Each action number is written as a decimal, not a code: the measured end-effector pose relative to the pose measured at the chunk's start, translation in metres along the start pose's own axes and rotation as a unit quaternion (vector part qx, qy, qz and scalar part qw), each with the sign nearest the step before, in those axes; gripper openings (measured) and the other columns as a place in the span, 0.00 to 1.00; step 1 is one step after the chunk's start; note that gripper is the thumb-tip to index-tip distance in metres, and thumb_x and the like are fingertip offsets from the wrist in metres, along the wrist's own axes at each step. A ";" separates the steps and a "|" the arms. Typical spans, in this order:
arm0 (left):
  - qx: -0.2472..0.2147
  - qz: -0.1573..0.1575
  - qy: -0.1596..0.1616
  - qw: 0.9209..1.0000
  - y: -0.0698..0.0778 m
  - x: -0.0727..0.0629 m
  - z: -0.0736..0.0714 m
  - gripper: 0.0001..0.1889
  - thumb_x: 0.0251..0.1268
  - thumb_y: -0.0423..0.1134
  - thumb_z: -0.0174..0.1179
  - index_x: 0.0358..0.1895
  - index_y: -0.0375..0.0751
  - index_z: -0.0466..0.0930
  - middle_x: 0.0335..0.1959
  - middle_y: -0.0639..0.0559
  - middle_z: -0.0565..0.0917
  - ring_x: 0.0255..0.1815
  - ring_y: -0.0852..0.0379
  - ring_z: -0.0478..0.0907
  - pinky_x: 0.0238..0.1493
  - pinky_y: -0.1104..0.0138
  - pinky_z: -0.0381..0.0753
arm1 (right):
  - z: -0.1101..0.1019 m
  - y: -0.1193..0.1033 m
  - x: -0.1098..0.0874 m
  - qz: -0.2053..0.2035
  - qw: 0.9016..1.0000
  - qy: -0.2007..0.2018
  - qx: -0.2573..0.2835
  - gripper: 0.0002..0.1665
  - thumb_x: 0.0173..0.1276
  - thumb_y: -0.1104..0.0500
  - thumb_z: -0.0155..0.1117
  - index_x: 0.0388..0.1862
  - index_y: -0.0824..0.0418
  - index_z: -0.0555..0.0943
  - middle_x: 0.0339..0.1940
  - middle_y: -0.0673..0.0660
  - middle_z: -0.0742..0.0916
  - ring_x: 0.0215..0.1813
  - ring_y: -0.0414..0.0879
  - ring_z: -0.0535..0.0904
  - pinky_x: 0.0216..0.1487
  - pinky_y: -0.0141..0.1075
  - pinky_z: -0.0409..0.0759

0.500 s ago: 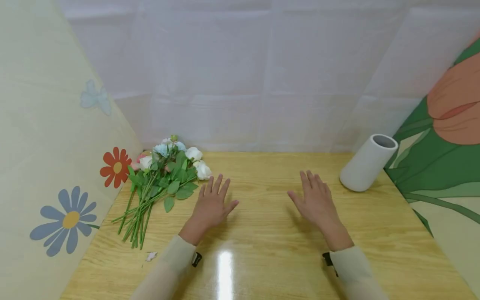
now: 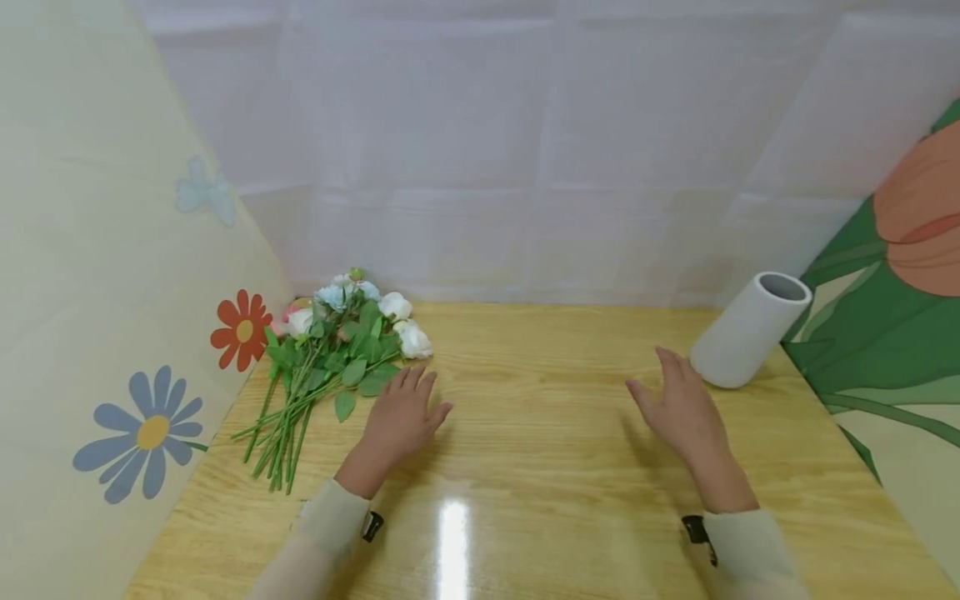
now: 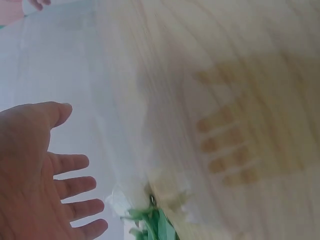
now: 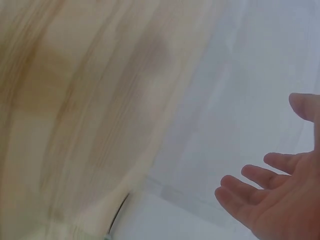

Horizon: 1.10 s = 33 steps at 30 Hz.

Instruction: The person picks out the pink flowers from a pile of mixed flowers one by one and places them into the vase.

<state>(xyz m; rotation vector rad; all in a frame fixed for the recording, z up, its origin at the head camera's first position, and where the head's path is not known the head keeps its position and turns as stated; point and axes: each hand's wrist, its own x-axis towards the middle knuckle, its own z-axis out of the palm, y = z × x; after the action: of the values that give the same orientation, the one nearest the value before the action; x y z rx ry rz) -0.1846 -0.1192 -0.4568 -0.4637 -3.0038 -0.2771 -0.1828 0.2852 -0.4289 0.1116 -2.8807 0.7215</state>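
Observation:
In the head view, the left hand [image 2: 399, 418] hovers over the table just right of a bunch of flowers [image 2: 337, 350], its fingers spread and holding nothing. White, pale blue and pink blooms lie toward the back, with green stems pointing to the front. The right hand [image 2: 686, 412], also without anything in it, is in front and to the left of a white vase [image 2: 738, 342]. The vase stands upright, its round mouth facing up. Both wrist views show bare palms with loosely extended fingers. Part of the flowers' green leaves [image 3: 155, 225] appears low in the left wrist view.
The wooden table [image 2: 525, 433] has a glossy light reflection near its front. Behind it hangs a pale cloth [image 2: 487, 167]. A cream wall panel with printed flowers [image 2: 153, 433] borders the left, and a panel with a large printed tulip [image 2: 926, 233] borders the right.
The right hand has moved right, nearer to the vase. The left hand has shifted slightly left and toward the front, closer to the flowers. The view has turned a little.

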 end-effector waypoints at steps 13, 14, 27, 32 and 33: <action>-0.008 -0.042 0.011 0.999 -0.034 -0.019 -0.012 0.30 0.77 0.53 0.56 0.70 0.32 0.70 0.64 0.36 0.77 0.66 0.36 0.72 0.63 0.44 0.76 | -0.036 0.030 -0.003 0.054 0.998 0.025 0.014 0.50 0.79 0.38 0.50 0.79 0.75 0.51 0.71 0.83 0.62 0.68 0.82 0.60 0.61 0.74 0.62; -0.008 -0.046 0.013 0.999 -0.037 -0.020 -0.012 0.30 0.77 0.53 0.56 0.69 0.33 0.70 0.63 0.36 0.77 0.65 0.35 0.72 0.63 0.44 0.76 | -0.039 0.033 -0.003 0.061 0.998 0.024 0.016 0.50 0.79 0.38 0.49 0.79 0.75 0.50 0.71 0.84 0.62 0.68 0.82 0.60 0.60 0.75 0.62; -0.001 -0.079 0.035 0.996 -0.068 -0.037 -0.016 0.28 0.75 0.49 0.59 0.66 0.31 0.73 0.60 0.33 0.79 0.62 0.32 0.74 0.58 0.40 0.77 | -0.060 0.061 0.001 0.084 0.994 0.065 0.032 0.43 0.80 0.45 0.51 0.75 0.79 0.56 0.65 0.86 0.68 0.62 0.80 0.68 0.55 0.71 0.68; 0.001 -0.094 0.037 0.995 -0.079 -0.042 -0.018 0.28 0.74 0.46 0.60 0.67 0.28 0.71 0.60 0.31 0.78 0.62 0.31 0.73 0.56 0.40 0.77 | -0.074 0.070 0.004 0.116 0.990 0.057 0.057 0.45 0.80 0.43 0.49 0.75 0.79 0.54 0.67 0.86 0.67 0.64 0.80 0.67 0.58 0.70 0.67; 0.003 -0.096 0.037 0.995 -0.080 -0.043 -0.019 0.28 0.74 0.45 0.60 0.67 0.27 0.71 0.60 0.31 0.78 0.61 0.31 0.73 0.56 0.39 0.77 | -0.077 0.073 0.005 0.125 0.989 0.056 0.063 0.46 0.79 0.43 0.49 0.76 0.79 0.53 0.68 0.85 0.67 0.65 0.80 0.66 0.58 0.70 0.68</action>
<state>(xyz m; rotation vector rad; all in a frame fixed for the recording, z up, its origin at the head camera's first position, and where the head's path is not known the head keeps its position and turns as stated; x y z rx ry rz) -0.1677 -0.2105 -0.4566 -0.1603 -2.9780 -0.2908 -0.1850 0.3858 -0.3952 -0.2712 -2.7689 0.9230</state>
